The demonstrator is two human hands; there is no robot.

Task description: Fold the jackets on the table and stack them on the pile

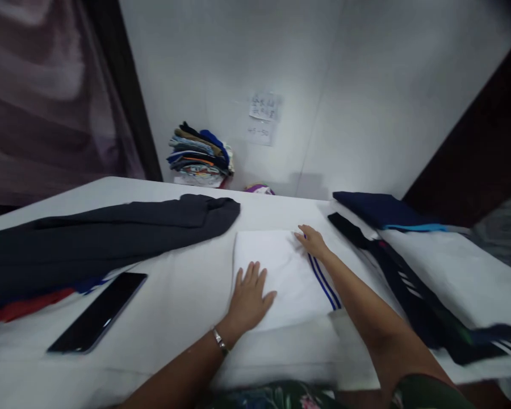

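A white folded garment [281,284] with dark blue stripes along its right side lies flat on the white table in front of me. My left hand [250,298] rests palm down on its left part, fingers spread, a bracelet at the wrist. At the garment's far right corner is my right hand [313,241], its fingers stretched out and touching the cloth near the stripes. Neither hand grips anything that I can see.
Dark grey trousers [111,233] stretch across the left, with a black phone [100,312] nearer me. Dark striped clothes [404,278] and a folded navy garment [375,207] lie at right. A clothes stack [202,153] stands beyond the table by the wall.
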